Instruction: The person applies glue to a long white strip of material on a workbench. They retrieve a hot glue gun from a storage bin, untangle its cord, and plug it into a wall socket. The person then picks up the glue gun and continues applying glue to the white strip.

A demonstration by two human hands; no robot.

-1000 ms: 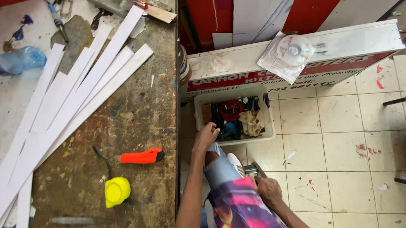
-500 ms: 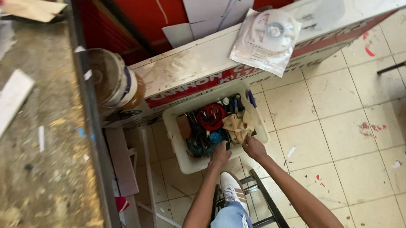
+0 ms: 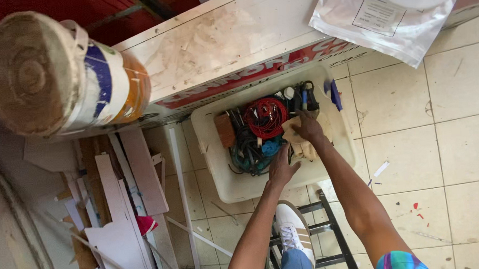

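At frame centre a smooth, matt white plastic tub (image 3: pixel 220 177) holds a glossy red wire coil (image 3: pixel 264 117) and tan cloth (image 3: pixel 298 140), while a crinkled shiny plastic bag (image 3: pixel 384 18) lies upper right on glossy tiles (image 3: pixel 442 159).

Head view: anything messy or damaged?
Yes. Bin holds a tangle of cables and a red wire coil, both hands in it. Offcut strips lie jumbled on the floor, which has paint flecks.

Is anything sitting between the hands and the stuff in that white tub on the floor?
Nothing visible does. Both hands are already inside the white tub: the right hand lies on the tan cloth, and the left hand is beside the dark cables.
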